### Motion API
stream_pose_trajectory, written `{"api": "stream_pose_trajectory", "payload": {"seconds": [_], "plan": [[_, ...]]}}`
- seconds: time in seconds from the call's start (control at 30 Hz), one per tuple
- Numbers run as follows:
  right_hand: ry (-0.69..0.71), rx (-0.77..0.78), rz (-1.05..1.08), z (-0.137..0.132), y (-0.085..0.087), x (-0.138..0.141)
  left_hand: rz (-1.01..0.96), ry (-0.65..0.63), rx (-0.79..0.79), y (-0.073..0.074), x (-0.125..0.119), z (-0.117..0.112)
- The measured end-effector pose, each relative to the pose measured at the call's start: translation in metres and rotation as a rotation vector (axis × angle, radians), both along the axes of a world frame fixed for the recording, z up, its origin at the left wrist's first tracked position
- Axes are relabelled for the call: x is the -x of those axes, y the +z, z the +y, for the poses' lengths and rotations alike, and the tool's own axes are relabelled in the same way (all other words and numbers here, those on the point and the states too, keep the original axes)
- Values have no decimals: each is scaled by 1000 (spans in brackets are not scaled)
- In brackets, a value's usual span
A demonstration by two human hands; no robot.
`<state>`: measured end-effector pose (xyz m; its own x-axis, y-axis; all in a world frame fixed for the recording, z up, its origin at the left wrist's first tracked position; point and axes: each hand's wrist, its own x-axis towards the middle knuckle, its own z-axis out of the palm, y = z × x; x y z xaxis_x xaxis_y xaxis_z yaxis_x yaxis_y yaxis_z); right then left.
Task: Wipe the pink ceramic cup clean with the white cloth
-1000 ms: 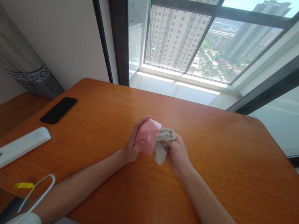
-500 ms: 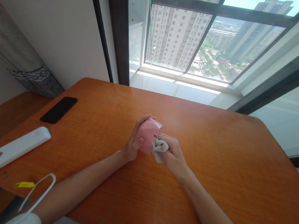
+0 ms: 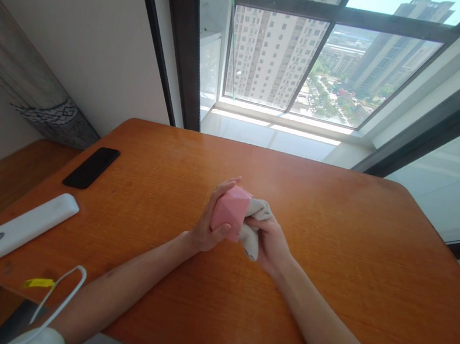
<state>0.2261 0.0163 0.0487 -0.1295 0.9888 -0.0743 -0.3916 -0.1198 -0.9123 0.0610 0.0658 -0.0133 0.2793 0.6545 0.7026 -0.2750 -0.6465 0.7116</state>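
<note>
My left hand [image 3: 205,228] is wrapped round a small pink faceted object [image 3: 229,211] and holds it just above the middle of the orange wooden table [image 3: 336,226]. Fingers curl over its top, the thumb presses its near side. My right hand [image 3: 271,243] is closed on a crumpled grey-white cloth [image 3: 251,236] and presses it against the pink object's right side. Both forearms reach in from the near edge.
A black phone [image 3: 91,167] lies flat at the table's far left. A white power strip [image 3: 31,225] with a white cable [image 3: 55,307] sits near the left front corner. Behind the table stands a large window [image 3: 322,52] and a white wall to the left.
The pink object has been turned in my left hand, showing a different face. The cloth in my right hand has shifted along its right side, bunching up and then spreading again.
</note>
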Motion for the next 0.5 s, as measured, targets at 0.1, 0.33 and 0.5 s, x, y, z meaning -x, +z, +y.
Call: {"api": "stream_pose_trajectory", "payload": {"seconds": [0.1,0.33,0.5], "plan": [[101,-295,-310,-4,9,-4,-77,-13,107,0,-1,-3],[4,-74,-93,-4,2,7,-169,-76,166,1,-5,-4],[113,-491,-506,-4,12,-3,-149,-25,173,1,-4,-4]]}}
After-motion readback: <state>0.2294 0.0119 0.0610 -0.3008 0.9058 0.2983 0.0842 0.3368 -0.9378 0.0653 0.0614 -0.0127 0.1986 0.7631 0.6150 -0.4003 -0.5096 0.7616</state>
